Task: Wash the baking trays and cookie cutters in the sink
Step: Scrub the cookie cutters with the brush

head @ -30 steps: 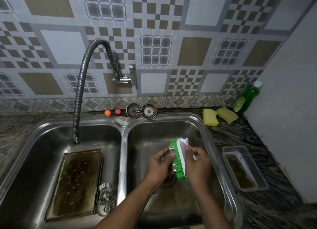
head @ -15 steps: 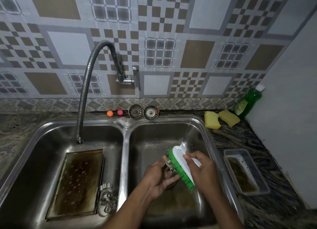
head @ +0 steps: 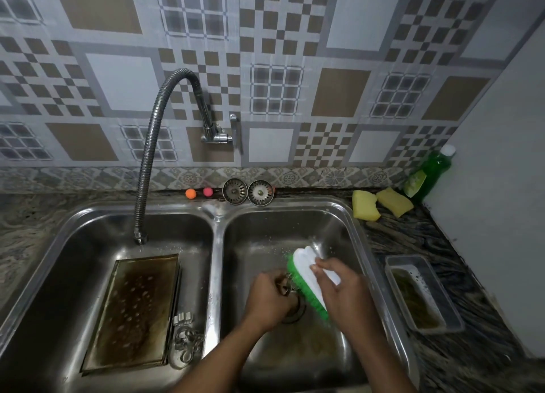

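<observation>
Tilting over since a second ago, the scrub brush (head: 306,270) now lies on a slant, white back up, green bristles pressed against the cookie cutter (head: 285,285). That's a small metal piece, mostly hidden in the left grip (head: 269,298) (the person's left hand), whose fingers curl round it above the drain of the right basin. The right grip (head: 343,292) wraps fingers and thumb over the brush's white back.

Scrubbing one cutter is the step in hand, I'd say, and it's early going. More cookie cutters (head: 185,339) lie heaped in the left basin, just beside the large baking tray (head: 132,313), which lies flat and looks brown with grease. A small tray (head: 393,264) sits on the counter (head: 477,289) right of the sink (head: 216,239), dark residue inside.

The next move likely calls for turning the cutter to reach its inner edges, then a rinse. The faucet hose (head: 147,162) hangs over the left basin, with no water visibly running. Two yellow sponges (head: 365,205) and a green soap bottle (head: 427,171) wait at the back right, patterned tiles behind.
</observation>
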A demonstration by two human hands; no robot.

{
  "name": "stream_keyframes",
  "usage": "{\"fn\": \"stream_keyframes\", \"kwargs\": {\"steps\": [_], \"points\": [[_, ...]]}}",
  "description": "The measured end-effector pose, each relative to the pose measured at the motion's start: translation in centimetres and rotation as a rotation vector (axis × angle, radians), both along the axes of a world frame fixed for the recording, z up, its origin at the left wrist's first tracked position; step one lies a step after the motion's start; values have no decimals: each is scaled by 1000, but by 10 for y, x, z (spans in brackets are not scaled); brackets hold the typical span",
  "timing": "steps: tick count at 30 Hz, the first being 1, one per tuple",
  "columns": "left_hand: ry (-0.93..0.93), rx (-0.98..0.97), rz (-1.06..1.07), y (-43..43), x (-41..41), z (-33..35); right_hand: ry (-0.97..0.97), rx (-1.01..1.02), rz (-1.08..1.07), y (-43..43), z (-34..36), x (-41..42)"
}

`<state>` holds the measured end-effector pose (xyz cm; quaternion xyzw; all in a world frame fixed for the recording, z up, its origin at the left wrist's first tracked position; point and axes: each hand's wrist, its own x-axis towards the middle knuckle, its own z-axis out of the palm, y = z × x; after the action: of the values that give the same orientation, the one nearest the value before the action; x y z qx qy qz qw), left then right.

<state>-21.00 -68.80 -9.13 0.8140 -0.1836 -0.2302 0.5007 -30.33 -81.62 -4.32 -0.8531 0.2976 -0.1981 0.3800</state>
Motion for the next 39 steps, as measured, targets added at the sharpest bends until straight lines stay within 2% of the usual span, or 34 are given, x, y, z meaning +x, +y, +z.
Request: {"fn": "stream_keyframes", "kwargs": {"steps": [3, 9, 11, 13, 15, 18, 22, 30, 39], "points": [[-173, 99, -28, 2, 6, 1, 83, -151, -3, 6, -2, 7], [-337, 84, -28, 23, 24, 7, 84, -193, -9, 13, -3, 28], [-315, 98, 18, 46, 27, 1, 38, -159, -1, 18, -4, 34], [-303, 65, 169, 76, 31, -7, 12, -146, 17, 26, -5, 37], [-317, 36, 406, 108, 35, -13, 21, -113, 9, 29, -7, 37], [-173, 164, 608, 150, 42, -35, 57, -41, -18, 26, -16, 34], [45, 445, 510, 182, 41, -80, 88, 3, -16, 29, -28, 32], [101, 535, 446, 188, 34, -96, 87, 32, -24, 20, -39, 20], [54, 623, 344, 200, 33, -114, 110, 48, -108, -2, -27, -9]]}}
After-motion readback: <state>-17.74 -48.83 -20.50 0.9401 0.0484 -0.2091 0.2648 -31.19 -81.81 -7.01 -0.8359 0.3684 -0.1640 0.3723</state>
